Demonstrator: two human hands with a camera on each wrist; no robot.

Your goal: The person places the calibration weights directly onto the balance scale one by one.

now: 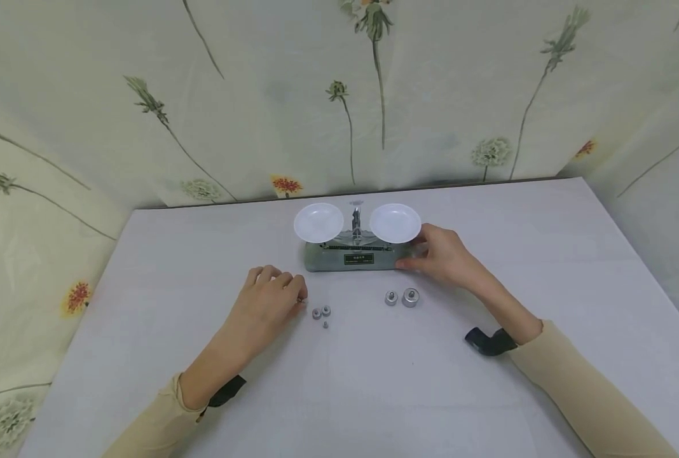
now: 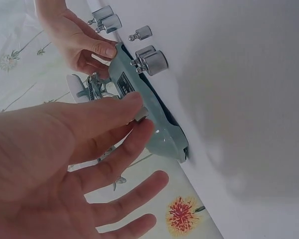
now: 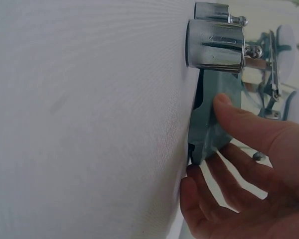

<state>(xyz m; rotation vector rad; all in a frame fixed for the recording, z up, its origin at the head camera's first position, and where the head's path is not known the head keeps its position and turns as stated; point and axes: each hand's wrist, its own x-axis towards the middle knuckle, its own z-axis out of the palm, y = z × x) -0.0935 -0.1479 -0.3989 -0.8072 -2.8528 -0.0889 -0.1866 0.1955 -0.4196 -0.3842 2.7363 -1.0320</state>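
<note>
Silver metal shows in the left hand (image 1: pixel 266 310), whose thumb and finger pinch a small weight (image 2: pixel 141 114). Three loose weights (image 1: pixel 316 314) sit just right of it on the white bench (image 1: pixel 362 388). Beyond, also rightward, stands the green scale (image 1: pixel 329 259), long axis running left to right, left pan (image 1: pixel 319 222) nearer this hand. The right hand (image 1: pixel 447 256) grips its right end, near two larger weights (image 1: pixel 411 299).

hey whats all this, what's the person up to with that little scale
The person's left hand pinches a small metal weight just above the table, while the right hand holds the right end of the balance scale. Three small weights stand near the left hand, and two larger weights stand in front of the scale's right half.
</note>
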